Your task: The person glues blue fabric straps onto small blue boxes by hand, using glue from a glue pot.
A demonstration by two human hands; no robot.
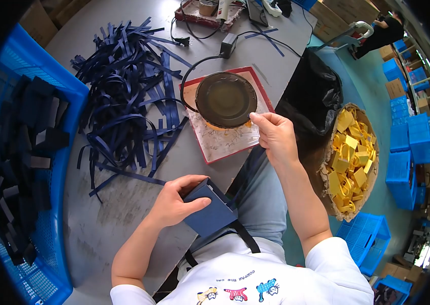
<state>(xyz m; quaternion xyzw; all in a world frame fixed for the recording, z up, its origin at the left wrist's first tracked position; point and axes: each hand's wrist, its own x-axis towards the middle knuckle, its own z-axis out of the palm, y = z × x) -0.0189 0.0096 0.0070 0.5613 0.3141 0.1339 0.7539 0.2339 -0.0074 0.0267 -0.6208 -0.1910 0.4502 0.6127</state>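
Note:
My left hand (177, 201) is wrapped round a small dark blue box (210, 212), its thumb lying across the near face. The box is tilted at the table edge above my lap. My right hand (277, 136) is raised with thumb and forefinger pinched together beside the rim of a round dark pan (226, 100). Whatever sits between those fingertips is too small to make out. Brownish, glossy material fills the pan, which stands over a stained, red-rimmed tray (217, 152). A black cord runs to the pan. Left of it lies a tangled heap of navy ribbon strips (123, 96).
A blue crate (67, 76) of dark boxes stands at the left. On the right are a black plastic bag (311, 91) and a carton of yellow pieces (352, 162). Cords and a white-handled tool (223, 10) lie at the back. Another person (382, 33) is far right.

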